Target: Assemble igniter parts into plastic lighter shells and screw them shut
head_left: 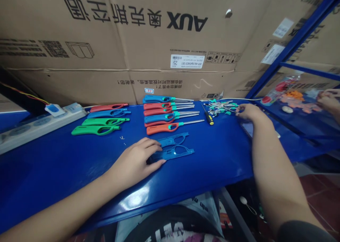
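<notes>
Two blue lighter shell halves (176,152) lie open side by side on the blue table (212,160). My left hand (143,157) is closed around the left end of the nearer half, its fingertips also beside the farther one. At the right edge of a pile of small green and white parts with thin wires (221,107), my right hand (248,112) has its fingers pinched together; what they hold, if anything, is too small to make out. A yellow and black screwdriver (209,118) lies left of that hand, beside the pile.
Several assembled lighters (162,128) lie at centre back, with several green, blue and red shells (95,129) to their left. A power strip (39,123) is far left. Another person's hand (329,100) shows beyond the blue frame (292,43). Cardboard (148,50) stands behind.
</notes>
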`<state>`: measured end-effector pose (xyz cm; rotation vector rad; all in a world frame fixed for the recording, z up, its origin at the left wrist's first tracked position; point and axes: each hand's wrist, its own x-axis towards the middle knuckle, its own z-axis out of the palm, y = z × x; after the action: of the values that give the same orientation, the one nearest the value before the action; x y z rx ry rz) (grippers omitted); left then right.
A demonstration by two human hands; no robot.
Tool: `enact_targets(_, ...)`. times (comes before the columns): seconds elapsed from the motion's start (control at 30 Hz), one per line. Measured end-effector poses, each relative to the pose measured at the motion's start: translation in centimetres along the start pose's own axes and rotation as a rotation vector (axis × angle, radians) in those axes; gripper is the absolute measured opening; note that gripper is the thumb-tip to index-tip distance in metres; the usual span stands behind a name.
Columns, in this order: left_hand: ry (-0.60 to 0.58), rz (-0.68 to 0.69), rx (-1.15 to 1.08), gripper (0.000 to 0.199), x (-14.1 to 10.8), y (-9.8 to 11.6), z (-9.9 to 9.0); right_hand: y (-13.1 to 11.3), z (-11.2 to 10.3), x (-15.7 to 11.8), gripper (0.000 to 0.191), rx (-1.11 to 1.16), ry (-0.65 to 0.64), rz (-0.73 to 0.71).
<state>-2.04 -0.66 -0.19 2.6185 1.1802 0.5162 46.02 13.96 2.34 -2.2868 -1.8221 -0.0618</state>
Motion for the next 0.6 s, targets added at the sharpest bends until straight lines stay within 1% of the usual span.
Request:
enact_targets(0.07, -0.003, -0.003, -0.008, 0.026, 0.0, 0.0, 0.0, -0.4, -0.7, -0.6, 0.004, 0.023, 0.053, -0.006)
enact_targets(0.13, -0.005, -0.01, -0.024, 0.025, 0.0, -0.1, 0.0, -1.0, -1.7, -1.3, 0.01, 0.063, 0.117, -0.063)
enact_targets(0.27, -0.006, -0.023, -0.052, 0.024, 0.0, -0.1, 0.0, -2.4, -3.1, -2.3, 0.018, 0.127, 0.29, -0.176)
enact_targets(0.43, 0.008, -0.021, -0.058, 0.022, 0.1, -0.1, 0.1, -4.1, -3.1, -2.7, 0.018, 0.218, 0.406, -0.288)
enact_targets(0.6, 0.023, -0.027, -0.065, 0.021, 0.0, -0.2, 0.0, -7.0, -2.9, -3.8, 0.017, 0.307, 0.439, -0.402)
